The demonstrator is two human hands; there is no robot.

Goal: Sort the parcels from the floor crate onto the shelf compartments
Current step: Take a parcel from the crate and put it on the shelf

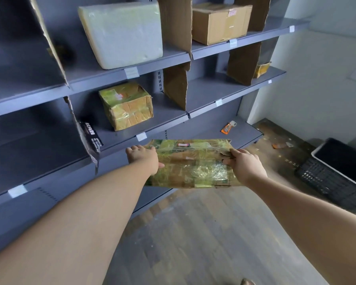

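both arms outstretched | left hand [143, 160] fingers curled over 9 o'clock edge of flat tape-wrapped brown cardboard parcel [190, 163] | right hand [246, 166] fingers gripping 3 o'clock edge | parcel airborne, near grey metal shelf [210, 87] | black plastic crate [333, 182] on floor, 3 o'clock

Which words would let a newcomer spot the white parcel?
Look at the grey shelving, uppermost shelf in view. Left of the cardboard divider sits a large pale, foam-like block. It alone is whitish; its neighbour, the cardboard box, is plain brown.
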